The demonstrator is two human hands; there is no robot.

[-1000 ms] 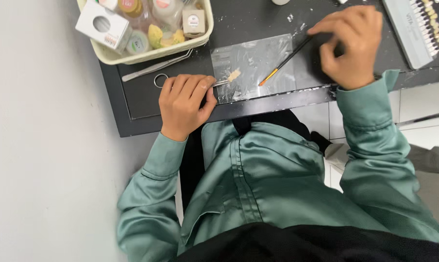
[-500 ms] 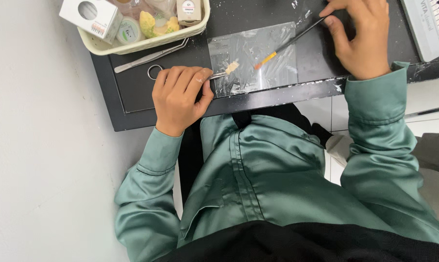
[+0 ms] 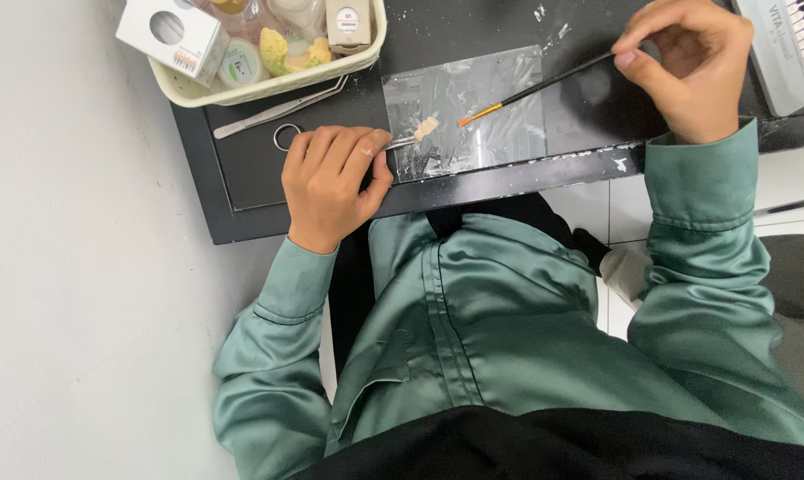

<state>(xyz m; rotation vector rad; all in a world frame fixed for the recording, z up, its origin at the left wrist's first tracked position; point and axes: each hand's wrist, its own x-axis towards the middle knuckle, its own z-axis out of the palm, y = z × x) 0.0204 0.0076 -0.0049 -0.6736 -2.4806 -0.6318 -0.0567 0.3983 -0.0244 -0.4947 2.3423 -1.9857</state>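
Fingers of the left hand [image 3: 331, 182] are gripping a holder with a small tooth piece [image 3: 426, 128], while the right hand [image 3: 687, 67] is pinching a brush [image 3: 535, 89] whose tip is pointing at it from just beside.

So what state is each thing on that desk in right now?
left hand: closed on a metal clamp tool
small tooth piece: gripped at the tool's tip, over the glass slab
right hand: pinching the brush
brush: tilted, orange tip near the tooth piece
tweezers: lying unused
cream tray: full of jars and boxes
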